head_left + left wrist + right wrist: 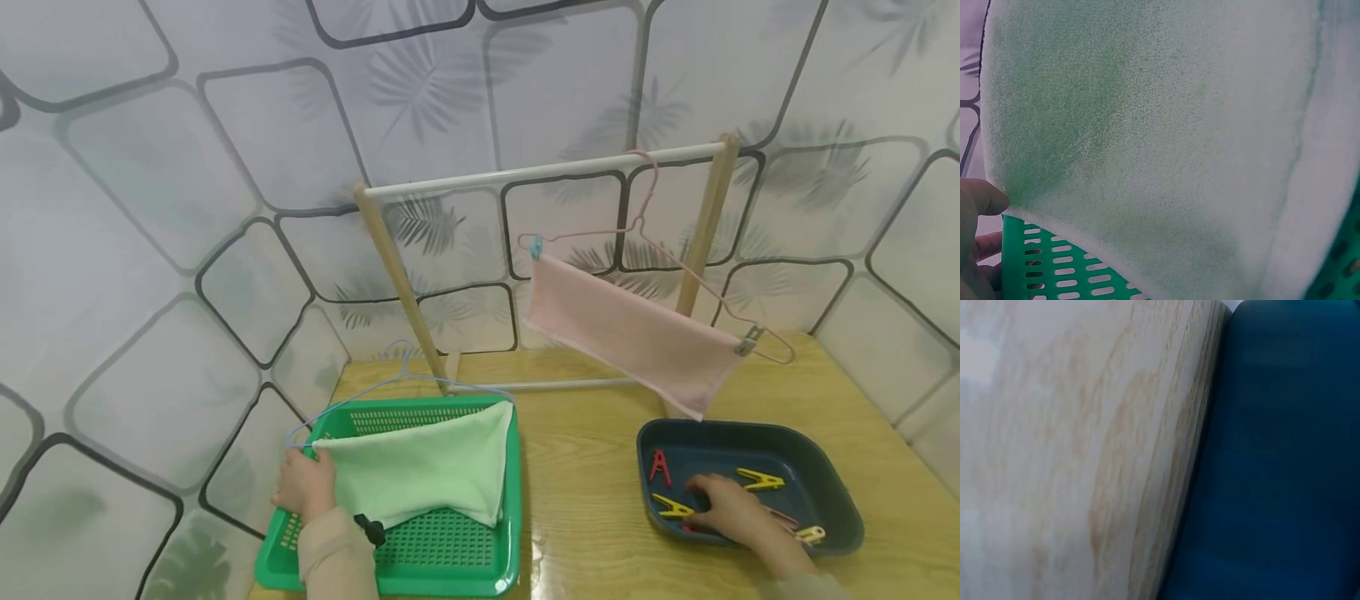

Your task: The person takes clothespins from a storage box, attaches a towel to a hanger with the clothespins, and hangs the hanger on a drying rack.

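A light green towel (427,467) hangs folded over a light blue wire hanger (405,377), above a green plastic basket (450,575). My left hand (306,485) pinches the towel's left corner together with the hanger's end; in the left wrist view its thumb (988,199) presses on the cloth edge. Over at the right, my right hand (731,510) reaches into a dark blue basin (840,508), thumb and fingers apart. Close to its fingertips lies a yellow clothespin (672,507). A red clothespin (660,468) and another yellow clothespin (761,479) lie farther back.
Behind stands a wooden rack with a white top bar (495,177). From it a pink hanger (697,275) carries a pink towel (633,329), clipped by a blue clothespin (536,247) and a grey clothespin (750,340). The wooden table (577,467) separates basket and basin.
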{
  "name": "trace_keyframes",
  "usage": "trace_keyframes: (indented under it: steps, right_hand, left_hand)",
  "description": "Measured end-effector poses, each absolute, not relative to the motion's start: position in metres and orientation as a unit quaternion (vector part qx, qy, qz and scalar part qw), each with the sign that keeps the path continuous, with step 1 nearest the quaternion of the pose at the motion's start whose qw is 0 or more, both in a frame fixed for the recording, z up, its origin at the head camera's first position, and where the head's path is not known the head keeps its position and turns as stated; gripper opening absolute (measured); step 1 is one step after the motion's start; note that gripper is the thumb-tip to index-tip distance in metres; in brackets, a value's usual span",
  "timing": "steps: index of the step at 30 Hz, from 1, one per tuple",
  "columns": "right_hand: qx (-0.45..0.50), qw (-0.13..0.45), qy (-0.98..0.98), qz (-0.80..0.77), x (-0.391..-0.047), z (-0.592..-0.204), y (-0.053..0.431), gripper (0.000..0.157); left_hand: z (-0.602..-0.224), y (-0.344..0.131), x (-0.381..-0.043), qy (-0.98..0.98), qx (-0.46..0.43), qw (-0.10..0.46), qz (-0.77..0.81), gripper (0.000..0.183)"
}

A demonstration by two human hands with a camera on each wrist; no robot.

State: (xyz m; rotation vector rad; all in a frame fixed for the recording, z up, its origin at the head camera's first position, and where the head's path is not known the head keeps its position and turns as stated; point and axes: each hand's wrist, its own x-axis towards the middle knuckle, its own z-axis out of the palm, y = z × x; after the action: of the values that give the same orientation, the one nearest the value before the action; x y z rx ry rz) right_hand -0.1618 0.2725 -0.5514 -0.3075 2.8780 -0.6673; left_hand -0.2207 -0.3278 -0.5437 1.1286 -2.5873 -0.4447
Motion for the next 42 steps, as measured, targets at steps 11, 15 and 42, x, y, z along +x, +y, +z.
trace_keyframes:
  steps: [11,15,42]
  right_hand:
    - [-0.11,0.092,0.969,-0.2,-0.163,-0.548,0.268,0.036]
    - [-0.112,0.1,0.97,-0.191,-0.164,-0.546,0.267,0.03]
    - [-0.09,0.093,0.976,-0.176,-0.167,-0.546,0.264,0.021]
  left_hand:
    - [-0.488,-0.29,-0.195,-0.89,0.385,0.142,-0.2,0.043]
    - [-0.484,-0.286,-0.193,-0.892,0.383,0.142,-0.195,0.041]
    - [-0.487,-0.289,-0.194,-0.896,0.38,0.144,-0.182,0.026]
